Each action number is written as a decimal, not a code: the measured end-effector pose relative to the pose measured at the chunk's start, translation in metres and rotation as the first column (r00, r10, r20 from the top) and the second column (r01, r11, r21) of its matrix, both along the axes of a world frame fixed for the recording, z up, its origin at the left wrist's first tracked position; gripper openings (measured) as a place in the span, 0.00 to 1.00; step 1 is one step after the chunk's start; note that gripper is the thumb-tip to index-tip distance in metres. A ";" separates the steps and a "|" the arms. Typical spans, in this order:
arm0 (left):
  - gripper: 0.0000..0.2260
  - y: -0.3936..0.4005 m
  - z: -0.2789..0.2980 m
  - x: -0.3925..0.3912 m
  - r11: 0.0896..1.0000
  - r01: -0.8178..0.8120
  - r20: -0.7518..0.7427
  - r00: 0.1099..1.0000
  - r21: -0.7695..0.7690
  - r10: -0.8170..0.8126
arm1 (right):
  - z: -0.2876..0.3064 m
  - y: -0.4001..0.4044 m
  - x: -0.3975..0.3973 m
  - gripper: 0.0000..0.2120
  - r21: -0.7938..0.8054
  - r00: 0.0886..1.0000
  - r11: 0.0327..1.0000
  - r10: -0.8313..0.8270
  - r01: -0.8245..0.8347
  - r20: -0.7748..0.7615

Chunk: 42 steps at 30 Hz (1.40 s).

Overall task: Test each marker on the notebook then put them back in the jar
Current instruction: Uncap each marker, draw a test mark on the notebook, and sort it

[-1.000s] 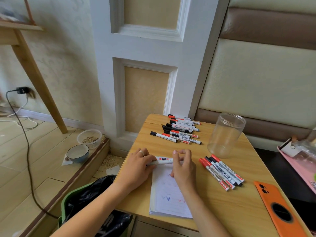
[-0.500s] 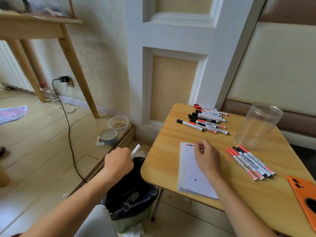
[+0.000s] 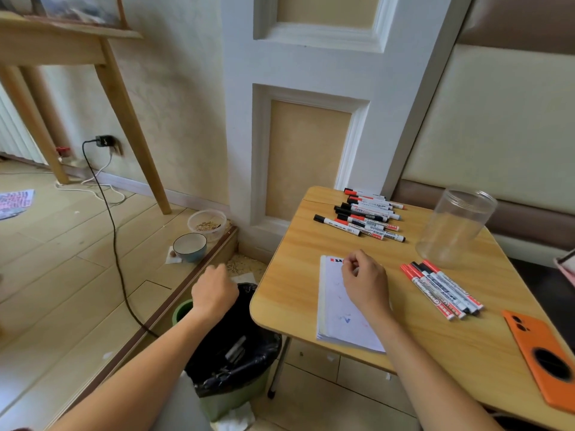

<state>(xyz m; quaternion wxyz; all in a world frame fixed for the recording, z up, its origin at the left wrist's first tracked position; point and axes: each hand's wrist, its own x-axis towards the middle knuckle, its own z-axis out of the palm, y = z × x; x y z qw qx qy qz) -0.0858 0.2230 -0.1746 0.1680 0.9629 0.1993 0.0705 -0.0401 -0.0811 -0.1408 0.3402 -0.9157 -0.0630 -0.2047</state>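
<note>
— On the table (image 3: 289,293), what lies where?
— A white notebook (image 3: 337,309) sits near the front left edge. Behind it, by the wall, is a pile of markers (image 3: 367,217) with red and black caps. A second, smaller group of markers (image 3: 441,290) lies just right of the notebook. An empty clear jar (image 3: 454,228) stands upright behind that group. An orange phone case (image 3: 541,353) lies at the front right.
— And the hands?
— The right hand (image 3: 365,283) rests on the notebook's top edge, fingers curled; its grip seems to pinch something small and pale, too hidden to name. The left hand (image 3: 213,292) hangs off the table above a bin (image 3: 236,390) lined with a black bag, fingers loosely curled downward, holding nothing visible.
— Anything in the bin?
— A marker-like shape (image 3: 236,349) lies inside.
</note>
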 end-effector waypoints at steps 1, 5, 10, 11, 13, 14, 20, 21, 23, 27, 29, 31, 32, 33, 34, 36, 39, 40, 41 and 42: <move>0.07 -0.005 0.007 0.004 1.000 -0.008 0.153 0.988 -0.025 0.012 | 0.000 0.001 0.000 0.06 -0.008 1.000 1.000 -0.001 0.001 0.006; 0.10 -0.042 0.039 0.018 0.964 0.258 0.518 0.834 -0.062 -0.190 | 0.002 0.001 0.001 0.06 0.026 1.000 1.000 0.004 -0.004 -0.031; 0.17 -0.112 0.053 0.028 0.715 0.675 0.402 0.715 -0.182 -0.573 | 0.006 -0.005 0.012 0.08 0.226 0.979 0.972 -0.017 0.064 -0.204; 0.21 -0.125 0.053 0.032 0.684 0.700 0.334 0.707 -0.204 -0.624 | 0.008 -0.006 0.014 0.08 0.258 0.974 0.964 -0.009 0.069 -0.228; 0.30 -0.142 0.047 0.043 0.677 0.718 0.218 0.695 -0.164 -0.685 | 0.014 -0.010 0.019 0.06 0.291 0.968 0.955 0.020 0.055 -0.249; 0.33 -0.146 0.043 0.048 0.688 0.717 0.183 0.696 -0.111 -0.695 | 0.017 -0.012 0.023 0.05 0.287 0.968 0.957 0.030 0.044 -0.248; 0.36 -0.145 0.023 0.060 0.728 0.677 0.098 0.722 0.106 -0.685 | 0.027 -0.021 0.069 0.03 0.024 0.995 1.000 -0.011 0.013 -0.101; 0.36 -0.146 0.022 0.060 0.730 0.676 0.085 0.725 0.105 -0.683 | 0.027 -0.021 0.079 0.03 -0.035 0.997 0.999 -0.009 0.006 -0.082; 0.36 -0.146 0.021 0.061 0.730 0.675 0.059 0.729 0.103 -0.682 | 0.028 -0.020 0.094 0.04 -0.126 0.999 0.992 -0.003 -0.003 -0.045; 0.35 -0.145 0.021 0.060 0.723 0.682 0.045 0.723 0.109 -0.689 | 0.026 -0.012 0.118 0.08 -0.254 1.000 0.967 0.020 -0.024 -0.019; 0.35 -0.145 0.020 0.060 0.722 0.683 0.047 0.722 0.106 -0.690 | 0.023 -0.008 0.126 0.10 -0.310 0.999 0.951 0.009 -0.020 -0.035; 0.35 -0.145 0.018 0.061 0.726 0.680 0.054 0.725 0.103 -0.687 | 0.018 -0.006 0.131 0.10 -0.344 0.999 0.939 -0.005 -0.009 -0.040; 0.35 -0.145 0.017 0.061 0.726 0.680 0.058 0.725 0.101 -0.686 | 0.016 -0.005 0.133 0.10 -0.350 0.999 0.937 -0.012 -0.003 -0.042; 0.36 -0.146 0.016 0.062 0.727 0.679 0.062 0.725 0.098 -0.686 | 0.015 -0.005 0.134 0.10 -0.356 0.999 0.934 -0.019 0.003 -0.040; 0.36 -0.146 0.016 0.062 0.728 0.679 0.067 0.725 0.093 -0.685 | 0.013 -0.005 0.135 0.09 -0.362 0.999 0.932 -0.024 0.010 -0.034; 0.34 -0.146 0.016 0.062 0.727 0.680 0.075 0.724 0.089 -0.686 | 0.010 -0.005 0.137 0.08 -0.376 0.999 0.926 -0.032 0.019 -0.028; 0.34 -0.146 0.016 0.062 0.729 0.678 0.085 0.724 0.090 -0.684 | 0.010 -0.008 0.135 0.06 -0.380 1.000 0.925 -0.021 0.012 -0.018; 0.34 -0.145 0.016 0.061 0.730 0.678 0.090 0.725 0.084 -0.683 | 0.012 -0.009 0.133 0.05 -0.379 1.000 0.925 -0.013 0.012 -0.001; 0.34 -0.145 0.016 0.061 0.730 0.679 0.095 0.724 0.078 -0.683 | 0.015 -0.011 0.130 0.04 -0.369 1.000 0.929 -0.004 0.012 0.022; 0.34 -0.145 0.016 0.061 0.729 0.680 0.099 0.722 0.075 -0.684 | 0.017 -0.012 0.126 0.03 -0.348 0.999 0.937 0.009 0.008 0.048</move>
